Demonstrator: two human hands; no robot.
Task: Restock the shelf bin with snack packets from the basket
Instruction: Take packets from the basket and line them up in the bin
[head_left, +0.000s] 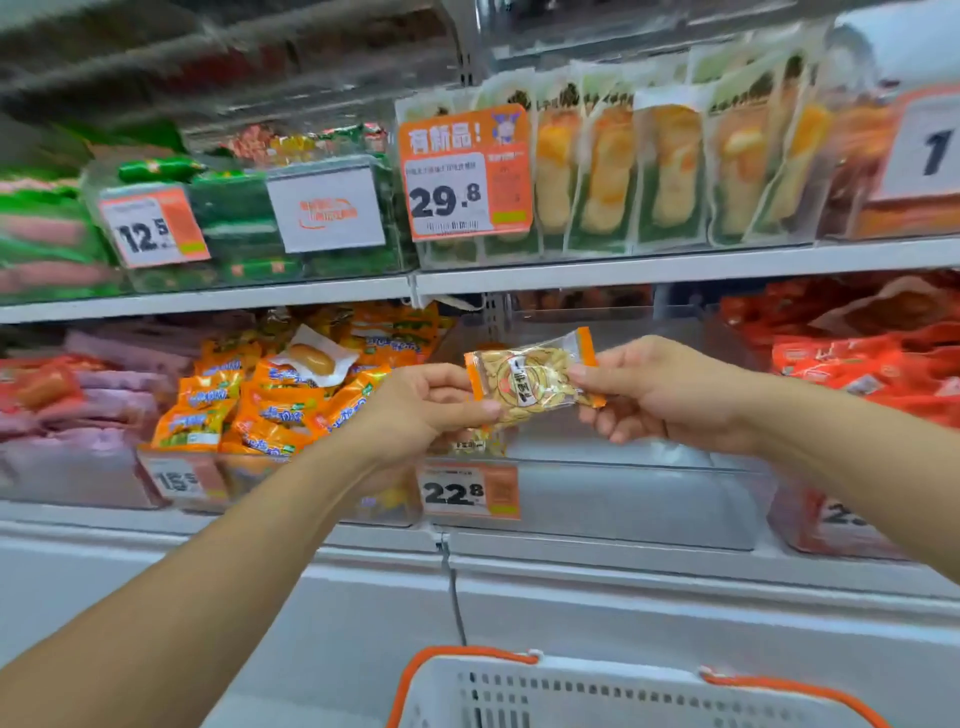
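Basket (597, 691), white with orange handles: lowest in view, below the arms, contents unseen. Left hand (421, 410) and right hand (670, 395): each pinching one end of a single snack packet (532, 376), held flat and label-up, probably to square it for placing. Shelf bin (623, 493), clear, tagged 22.8: directly behind the packet, seemingly near bare, hence the likely destination. Neighbouring bins of orange packets (291, 395) and red packets (857, 358): heaped.

orange packets (291, 395) heaped left | red packets (857, 364) right | 29.8 price tag (465, 174) above
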